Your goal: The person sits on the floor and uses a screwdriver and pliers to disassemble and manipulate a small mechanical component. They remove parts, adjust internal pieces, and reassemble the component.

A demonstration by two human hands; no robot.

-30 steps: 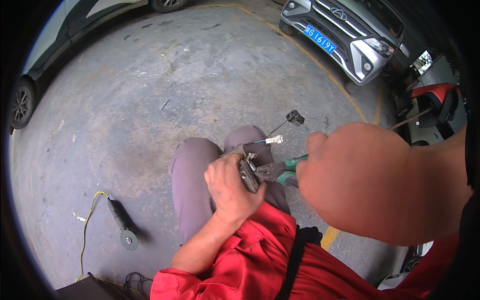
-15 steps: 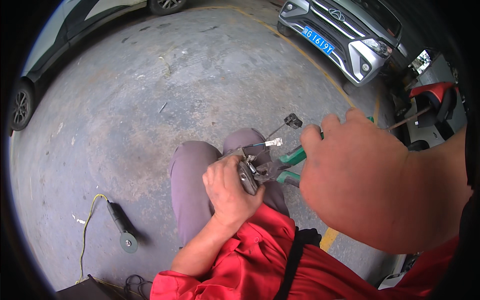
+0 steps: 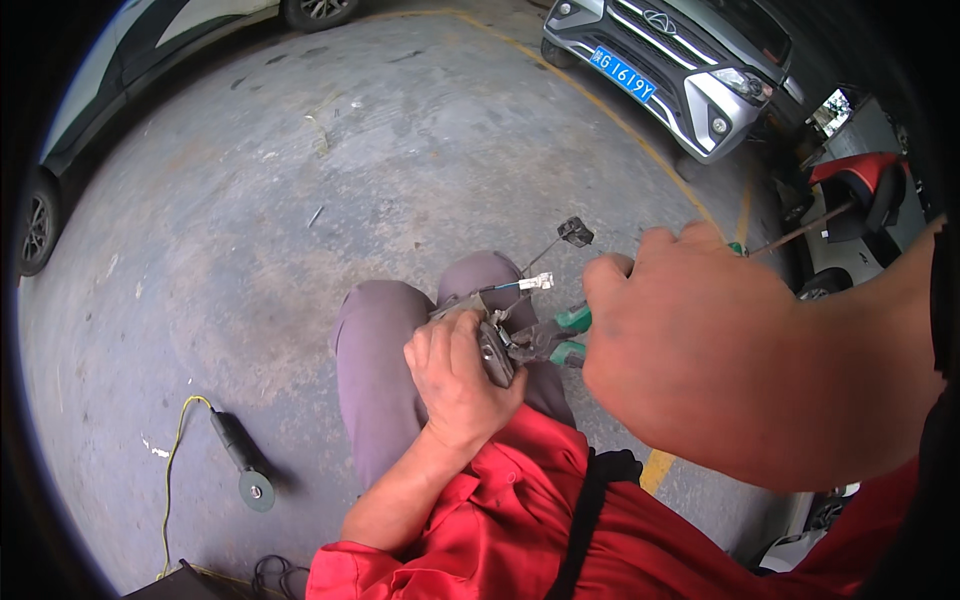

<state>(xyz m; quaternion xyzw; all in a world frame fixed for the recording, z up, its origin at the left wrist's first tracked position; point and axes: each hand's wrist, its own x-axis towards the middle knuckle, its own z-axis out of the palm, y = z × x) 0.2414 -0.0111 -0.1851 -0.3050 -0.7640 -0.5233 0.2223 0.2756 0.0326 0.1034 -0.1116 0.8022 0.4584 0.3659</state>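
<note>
Over my lap, my left hand (image 3: 452,372) is closed round a dark, grimy metal part (image 3: 494,358) with wires coming off it; its exact kind I cannot make out. A white plug connector (image 3: 537,282) and a black connector (image 3: 575,232) hang from its far side on short wires. My right hand (image 3: 700,345) wraps round green-handled pliers (image 3: 574,319), hiding most of their handles. The pliers' jaws (image 3: 537,341) point left and meet the metal part beside my left fingertips. What lies between the jaws is hidden.
An angle grinder (image 3: 240,455) with a yellow cord (image 3: 172,470) lies on the floor at the left. Two parked cars stand beyond: a silver car (image 3: 680,75) at far right, a pale car (image 3: 100,90) at far left. A small metal rod (image 3: 316,215) lies on the concrete.
My right hand has shifted a little left, toward the metal part, and the pliers' handles look closer together. My left hand keeps its hold. The whole view has shifted slightly.
</note>
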